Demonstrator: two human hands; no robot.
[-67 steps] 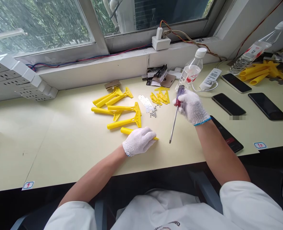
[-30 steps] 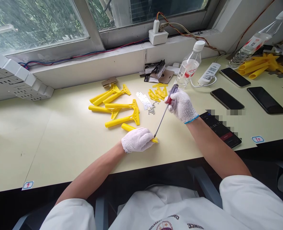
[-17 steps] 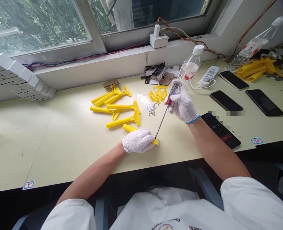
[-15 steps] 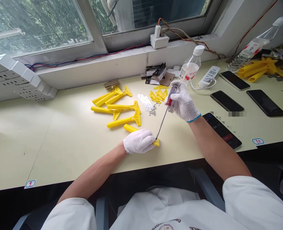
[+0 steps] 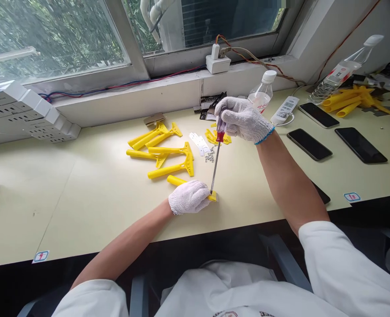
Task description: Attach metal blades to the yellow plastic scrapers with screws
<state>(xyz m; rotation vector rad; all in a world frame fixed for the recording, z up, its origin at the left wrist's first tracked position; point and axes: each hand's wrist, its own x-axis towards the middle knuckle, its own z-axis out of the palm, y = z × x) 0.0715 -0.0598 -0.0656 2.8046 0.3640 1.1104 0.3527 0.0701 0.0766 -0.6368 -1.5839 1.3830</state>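
My left hand point(image 5: 190, 196), in a white knit glove, is closed over the head of a yellow scraper point(image 5: 175, 180) and presses it on the table. The scraper's handle end and one corner of its head show; the rest is under the glove. My right hand point(image 5: 241, 118), gloved too, grips the clear and red handle of a screwdriver point(image 5: 216, 165). Its shaft stands nearly upright, the tip touching the scraper's head beside my left fingers. Beyond lie several yellow scrapers point(image 5: 171, 169), white blades point(image 5: 198, 143), small metal nuts or screws point(image 5: 209, 155) and small yellow plastic pieces point(image 5: 212, 137).
Several phones point(image 5: 310, 144) lie on the right, one partly under my right forearm. A water bottle point(image 5: 261, 92) and a white power strip point(image 5: 284, 110) stand behind my right hand. More yellow handles point(image 5: 343, 100) lie at the far right. White boxes point(image 5: 26, 110) stand at the left.
My right hand has moved up and left, bringing the screwdriver from a slant to nearly upright. My left hand still holds the scraper in about the same spot.
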